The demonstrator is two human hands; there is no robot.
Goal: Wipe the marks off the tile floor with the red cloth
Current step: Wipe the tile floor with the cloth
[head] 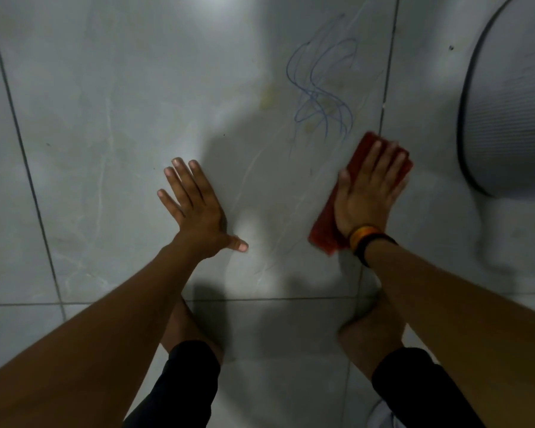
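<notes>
Blue scribbled marks [322, 91] cover the grey tile floor [121, 118] ahead and slightly right, with faint yellowish stains [267, 95] beside them. My right hand [368, 193] lies flat, fingers together, pressing a folded red cloth [325, 227] onto the tile just below and right of the marks. The cloth sticks out past my fingertips and beside my wrist. My left hand [195, 208] rests flat on the floor to the left, fingers spread, holding nothing. Faint pale streaks [254, 168] run across the tile between the two hands.
A round white object with a dark rim [507, 97] stands on the floor at the right, close to the cloth. Dark grout lines [22, 149] cross the tiles. My bare knees and black shorts [186, 384] are below the hands.
</notes>
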